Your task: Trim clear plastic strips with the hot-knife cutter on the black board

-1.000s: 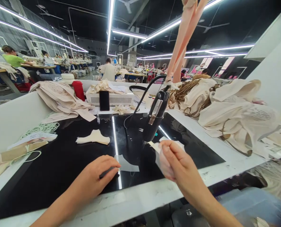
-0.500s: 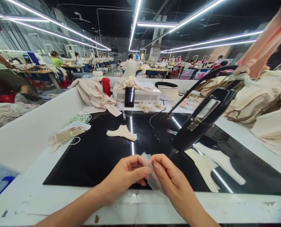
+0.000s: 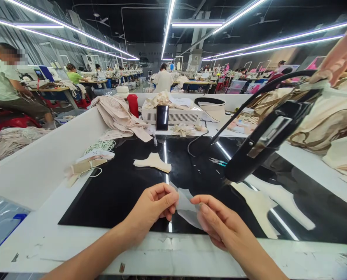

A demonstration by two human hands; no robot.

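A thin, translucent whitish piece (image 3: pixel 186 199) is stretched between my two hands above the black mat (image 3: pixel 112 194). It shows overlapping edges; whether it is folded or layered I cannot tell. My left hand (image 3: pixel 151 206) pinches its left side between thumb and curled fingers. On the other side, my right hand (image 3: pixel 224 219) grips the right edge between thumb and fingers. Beyond the hands, a cream fabric piece (image 3: pixel 153 162) with a curved outline lies on the mat. To the right lie a second cream piece (image 3: pixel 256 204) and a white one (image 3: pixel 293 206).
A black cylindrical device (image 3: pixel 261 144) slants over the mat's right half, with small snips (image 3: pixel 218 161) beside it. Behind stand a phone (image 3: pixel 162 118), a red container (image 3: pixel 133 105) and a white vented box (image 3: pixel 176 116). Fabric heaps (image 3: pixel 115 112) flank the table; a person (image 3: pixel 4 77) sits at left.
My hands have moved apart, the right one going right, so more of the translucent piece shows between them. The whole view has shifted slightly.
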